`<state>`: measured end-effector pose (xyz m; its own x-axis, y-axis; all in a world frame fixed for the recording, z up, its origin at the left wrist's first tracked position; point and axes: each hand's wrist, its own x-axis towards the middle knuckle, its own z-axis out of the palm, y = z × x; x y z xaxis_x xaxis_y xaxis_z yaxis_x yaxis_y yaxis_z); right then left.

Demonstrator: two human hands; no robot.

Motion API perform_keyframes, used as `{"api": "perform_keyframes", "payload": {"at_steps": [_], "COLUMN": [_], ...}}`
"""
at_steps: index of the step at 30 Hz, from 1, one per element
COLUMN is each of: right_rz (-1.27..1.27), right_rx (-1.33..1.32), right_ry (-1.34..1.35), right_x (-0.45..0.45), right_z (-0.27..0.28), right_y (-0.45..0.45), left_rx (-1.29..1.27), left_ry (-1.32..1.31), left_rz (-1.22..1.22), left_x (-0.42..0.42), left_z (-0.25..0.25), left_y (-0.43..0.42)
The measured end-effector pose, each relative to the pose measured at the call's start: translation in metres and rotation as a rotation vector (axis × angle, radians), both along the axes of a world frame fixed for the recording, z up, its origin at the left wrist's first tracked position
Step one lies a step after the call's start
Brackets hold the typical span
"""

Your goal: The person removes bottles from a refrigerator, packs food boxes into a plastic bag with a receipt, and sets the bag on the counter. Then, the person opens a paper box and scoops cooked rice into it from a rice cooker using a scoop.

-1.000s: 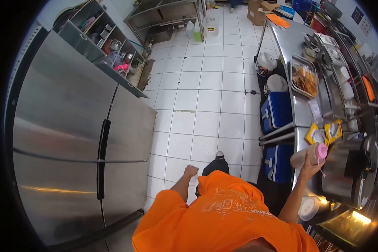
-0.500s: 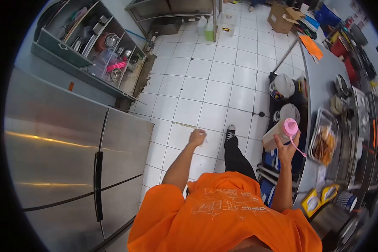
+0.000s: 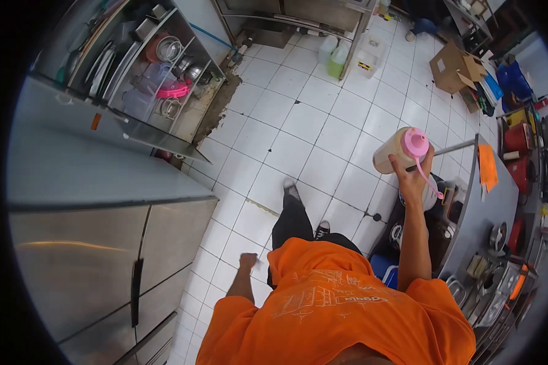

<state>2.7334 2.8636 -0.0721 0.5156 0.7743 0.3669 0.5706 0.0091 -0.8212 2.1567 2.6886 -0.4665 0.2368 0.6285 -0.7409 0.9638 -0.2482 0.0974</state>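
My right hand [image 3: 411, 176] is wrapped round a squeeze bottle [image 3: 391, 152] with a clear body and pale contents. Its pink lid [image 3: 415, 142] has a strap that dangles past my fingers. I carry the bottle tilted, in front of me and above the tiled floor. Low at my side, my left hand [image 3: 248, 261] is closed, its fingers curled. A small whitish, see-through bit shows beside those fingers, too blurred to name.
Steel fridge doors [image 3: 85, 255] stand on the left, below an open cabinet [image 3: 158, 79] of kitchenware. To the right runs a metal counter [image 3: 463, 213]. A cardboard box [image 3: 450, 67] and a jug of green liquid [image 3: 337, 61] stand on the floor [image 3: 323, 121] ahead.
I have stepped forward and the view has turned. The bottle is further forward and higher in view, still in my right hand. My left hand has swung back towards my side.
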Motion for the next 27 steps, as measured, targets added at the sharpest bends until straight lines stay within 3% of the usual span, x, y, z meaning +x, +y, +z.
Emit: {"api": "perform_keyframes", "payload": {"at_steps": [4,6,8,10,12,17,22,25,27], "right_rz": [0.119,0.191,0.261,0.283,0.345,0.277,0.094,-0.004,-0.022], "right_rx": [-0.141,-0.245,-0.366,-0.436,-0.479,-0.521,-0.432,-0.413,-0.423], "right_ry": [-0.014,0.029,0.109,0.242,0.205,0.285,0.142,0.109,0.091], "right_x": [-0.025,-0.052,-0.082,-0.113,-0.131,-0.142,-0.109,-0.093,-0.087], "right_z": [-0.04,-0.065,-0.081,-0.085,-0.088,-0.076,-0.077,-0.071,-0.072], "right_y": [0.105,0.147,0.186,0.22,0.255,0.351,0.42,0.437,0.439], "left_rx": [0.088,0.125,0.123,0.014,-0.016,0.044,0.019,-0.092,-0.124], "left_ry": [-0.184,-0.305,-0.249,-0.446,-0.608,-0.899,-0.829,-0.64,-0.532], "left_rz": [0.033,0.042,0.037,0.621,1.078,1.155,1.131,1.126,0.876], "left_x": [0.025,0.036,0.055,0.067,0.098,0.139,0.124,0.091,0.051], "left_z": [-0.048,-0.061,-0.06,-0.08,-0.042,0.041,0.025,-0.027,-0.099], "left_y": [0.066,0.134,0.218,0.299,0.402,0.592,0.623,0.573,0.511]}}
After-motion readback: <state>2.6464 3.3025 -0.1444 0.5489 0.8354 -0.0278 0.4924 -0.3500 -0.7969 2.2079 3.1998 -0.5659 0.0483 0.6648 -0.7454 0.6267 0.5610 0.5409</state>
